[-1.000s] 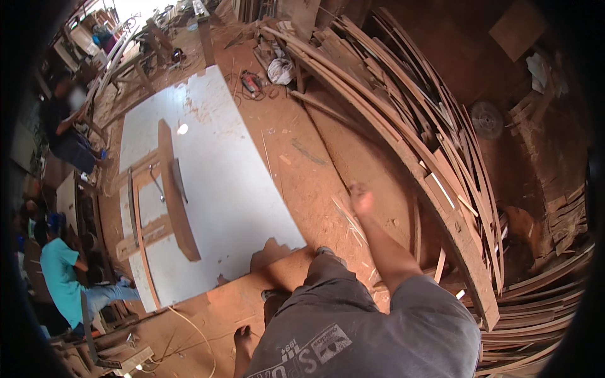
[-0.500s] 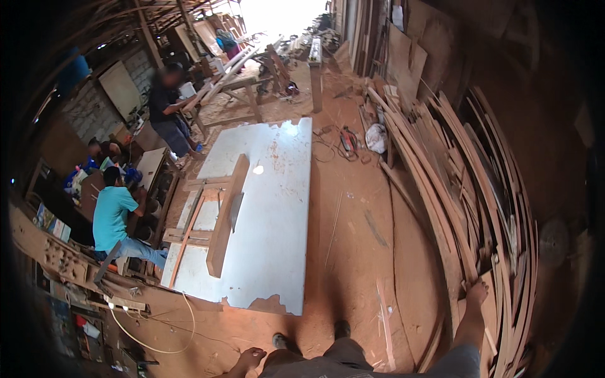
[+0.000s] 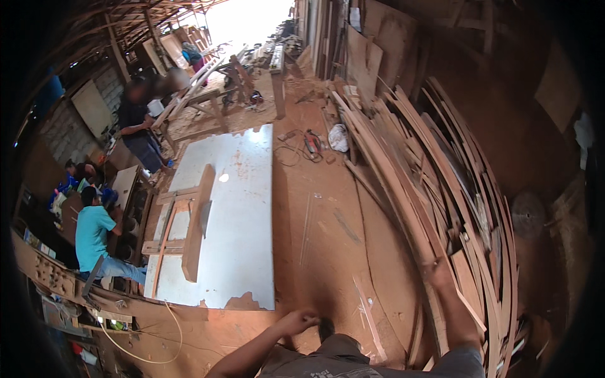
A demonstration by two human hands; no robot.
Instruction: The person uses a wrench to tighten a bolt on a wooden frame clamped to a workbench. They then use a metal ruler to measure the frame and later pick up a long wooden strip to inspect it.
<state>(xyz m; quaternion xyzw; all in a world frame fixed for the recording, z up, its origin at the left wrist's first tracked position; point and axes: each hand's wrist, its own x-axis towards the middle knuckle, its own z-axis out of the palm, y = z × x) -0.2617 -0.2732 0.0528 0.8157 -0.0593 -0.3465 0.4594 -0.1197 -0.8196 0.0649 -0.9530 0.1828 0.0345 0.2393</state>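
Up and inward comes the left hand (image 3: pixel 300 320), lower and wider half a second ago; the right hand (image 3: pixel 437 272) is at the timber as before, a touch farther forward, and the whole view has swung so everything sits more to the left. Left fingers curl loosely beside a shoe (image 3: pixel 326 327); nothing shows in them, and whether the tips meet, one can't tell.

Over to the right hand, down on the near part of the plank (image 3: pixel 392 183), and blur hides whether it's wrapped round the edge or merely resting. Key line now: the plank lies right at that hand, its long axis running away from the person and leaning left at the far end. Right hand much the nearer, left well apart, thin sticks (image 3: pixel 370 318) on the floor between them. Strips (image 3: pixel 482 160) crowd the plank's right side, roughly lengthwise.

Farther out, left: a white panel (image 3: pixel 246 208) with a thick beam (image 3: pixel 199 227) on it, and past its left edge a co-worker in teal (image 3: pixel 94 230), seated. Beyond, a red power tool (image 3: pixel 312 145) sits near a white bag (image 3: pixel 338 137); farther left stands a co-worker in dark clothes (image 3: pixel 135 129). Deepest of all, a bright opening (image 3: pixel 252 25).
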